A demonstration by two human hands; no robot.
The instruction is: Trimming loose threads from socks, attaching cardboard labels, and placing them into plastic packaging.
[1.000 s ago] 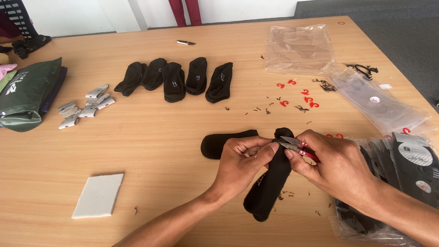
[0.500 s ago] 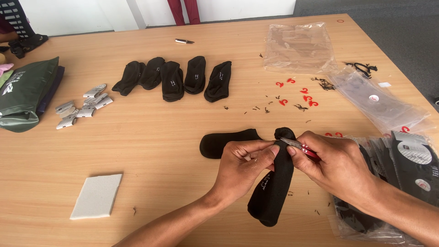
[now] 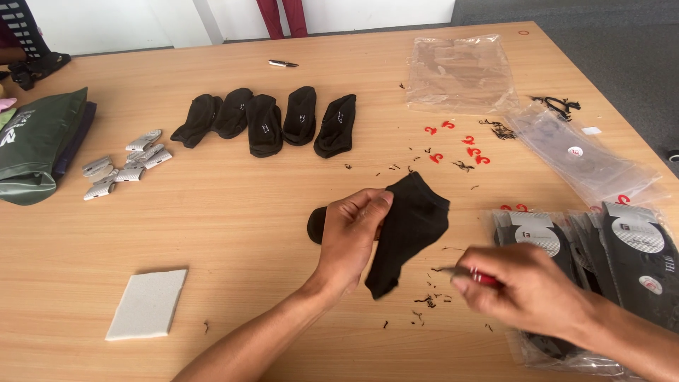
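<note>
Head view. My left hand (image 3: 351, 237) is closed around the edge of a black sock (image 3: 408, 228), holding it raised over the wooden table (image 3: 240, 212); the sock hangs loose, toe end low, near the table's middle. A second black sock (image 3: 316, 224) lies flat on the table, mostly hidden behind that hand, only its rounded end showing.

My right hand (image 3: 527, 290) is blurred, off to the right of the held sock and apart from it, fingers curled around small red-handled snips (image 3: 472, 275) (blades point toward the sock; I can't tell if they are open). Black thread scraps (image 3: 426, 303) lie scattered on the table between the two hands.

Beside the right wrist, a stack of packaged socks in clear sleeves (image 3: 622, 247). Farther back, empty clear bags (image 3: 463, 71) and a few small red hooks (image 3: 463, 145).

Far side of the table: row of five black socks (image 3: 272, 122), side by side. Beyond them, a pen (image 3: 283, 64). Left of the row, a pile of silver clips (image 3: 124, 166), and at the table's left edge a green bag (image 3: 39, 141). Near left corner: white foam pad (image 3: 147, 303).
</note>
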